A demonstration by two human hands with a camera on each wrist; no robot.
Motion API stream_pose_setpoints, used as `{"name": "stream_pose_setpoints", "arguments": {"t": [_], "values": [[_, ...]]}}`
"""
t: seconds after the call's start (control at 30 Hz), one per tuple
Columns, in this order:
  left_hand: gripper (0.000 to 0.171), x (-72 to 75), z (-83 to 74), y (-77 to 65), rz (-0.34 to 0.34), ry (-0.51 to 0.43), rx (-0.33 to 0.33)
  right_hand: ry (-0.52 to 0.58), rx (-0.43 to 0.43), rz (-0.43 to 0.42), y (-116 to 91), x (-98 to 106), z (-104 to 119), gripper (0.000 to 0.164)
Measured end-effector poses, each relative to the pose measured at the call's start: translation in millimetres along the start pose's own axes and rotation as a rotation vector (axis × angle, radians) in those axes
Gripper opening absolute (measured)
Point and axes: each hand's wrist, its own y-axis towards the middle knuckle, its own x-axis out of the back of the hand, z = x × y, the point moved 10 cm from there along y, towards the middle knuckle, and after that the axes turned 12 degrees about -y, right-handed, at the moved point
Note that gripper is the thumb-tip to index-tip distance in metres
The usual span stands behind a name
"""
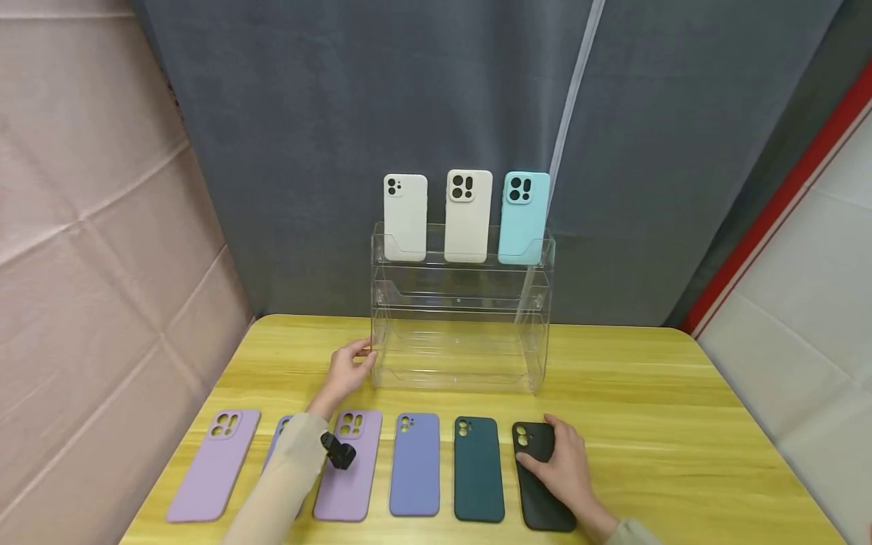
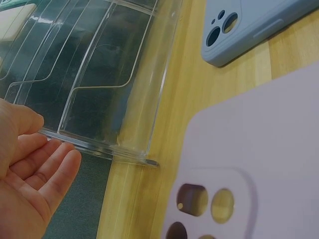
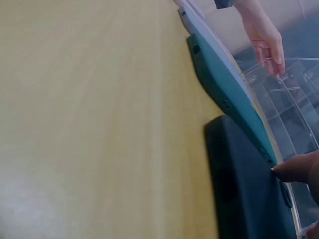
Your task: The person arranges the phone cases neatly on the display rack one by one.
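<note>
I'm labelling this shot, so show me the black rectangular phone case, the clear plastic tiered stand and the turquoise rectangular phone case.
Black rectangular phone case (image 1: 541, 499), head view: lower back.
Clear plastic tiered stand (image 1: 455, 381), head view: lowest front wall.
Turquoise rectangular phone case (image 1: 523, 223), head view: back, below camera cutouts.

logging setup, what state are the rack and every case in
Clear rack: upright, left hand at its side
White case: standing in top tier
Cream case: standing in top tier
Turquoise case: standing in top tier
Two lavender cases: flat on table
Two blue-violet cases: flat, one mostly hidden
Dark green case: flat
Black case: lying, right hand on it
</note>
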Motion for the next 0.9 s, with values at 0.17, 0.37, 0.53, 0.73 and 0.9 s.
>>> {"name": "stream_pose_setpoints", "arguments": {"t": [0.17, 0.37, 0.53, 0.73, 0.9], "values": [[0.032, -0.9, -0.6, -0.6, 0.001, -0.004, 0.003, -0.067, 0.001, 0.019, 0.2, -2.6, 1.1, 0.092], [0.032, 0.7, -1.5, -1.2, -0.002, -0.008, -0.004, -0.074, -0.005, 0.064, 0.9, -4.7, 5.7, 0.094], [0.033, 1.7, 0.5, -2.2, 0.002, 0.001, 0.013, -0.058, -0.008, 0.105, 2.0, -6.3, 7.7, 0.093], [0.033, 1.3, 1.1, -1.6, 0.002, 0.011, 0.005, -0.047, 0.007, 0.119, 4.2, -4.6, 7.0, 0.09], [0.033, 0.7, 1.0, -0.7, -0.001, 0.003, -0.004, 0.025, 0.033, 0.088, 9.6, 5.9, 6.4, 0.086]]}}
